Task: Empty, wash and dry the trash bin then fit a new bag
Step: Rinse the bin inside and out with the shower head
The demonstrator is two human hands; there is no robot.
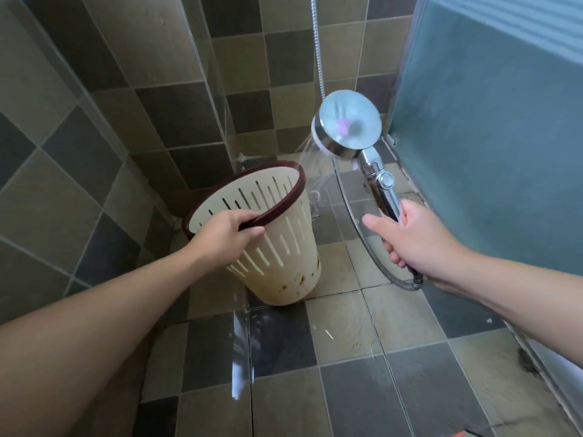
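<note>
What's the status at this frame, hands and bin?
Left hand grips bin by its dark rim, bin tilted on floor tiles. Right hand holds shower head, spraying toward the rim. Stains low on bin. Nothing in the way.

Brown, tan and dark grey square tiles (176, 55) cover the walls across the upper left and top centre of the frame. The floor (344, 357) in the lower half has the same mixed tiles and looks wet, with bright reflections near the bottom centre. A frosted blue-green glass panel (492, 127) fills the upper right, and its pale frame (555, 364) runs along the lower right edge. A dark stain (526, 361) sits on the floor beside that frame. At the bottom edge, right of centre, a small orange patch (461, 433) shows.
</note>
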